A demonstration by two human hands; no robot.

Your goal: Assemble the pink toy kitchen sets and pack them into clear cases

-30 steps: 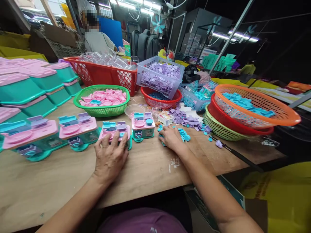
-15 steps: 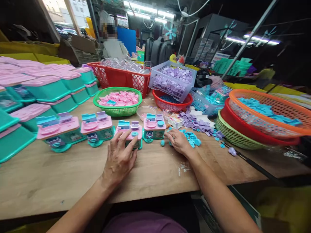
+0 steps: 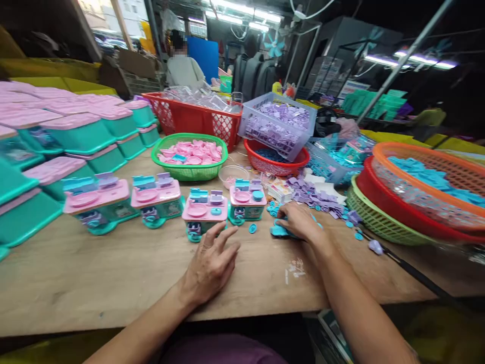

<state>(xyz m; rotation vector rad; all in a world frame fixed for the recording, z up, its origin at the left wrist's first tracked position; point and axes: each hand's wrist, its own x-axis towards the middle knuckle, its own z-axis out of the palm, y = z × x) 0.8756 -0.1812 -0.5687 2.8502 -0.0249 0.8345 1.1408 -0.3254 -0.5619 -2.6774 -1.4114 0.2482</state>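
My left hand (image 3: 212, 263) is just in front of a small pink and teal toy kitchen (image 3: 204, 216), fingers apart and holding nothing. A second toy kitchen (image 3: 248, 201) stands right behind it, with a blue round piece on its pink top. On the bare table between my hands lies a small blue disc (image 3: 252, 228). My right hand (image 3: 301, 222) reaches onto a pile of small blue plastic pieces (image 3: 279, 231), its fingers curled down among them. What its fingertips grip, if anything, is hidden.
More toy kitchens (image 3: 99, 202) stand to the left, before stacked teal boxes (image 3: 89, 135) with pink lids. A green basket (image 3: 189, 172) holds pink pieces. Loose purple pieces (image 3: 316, 196) lie behind my right hand. Nested baskets (image 3: 394, 215) stand at the right. Further back sits a person (image 3: 184, 71).
My left hand has come off the toy kitchen, toward me and to the right. My right hand has shifted over the blue pieces. The blue disc near it now lies flat. The view has shifted slightly.
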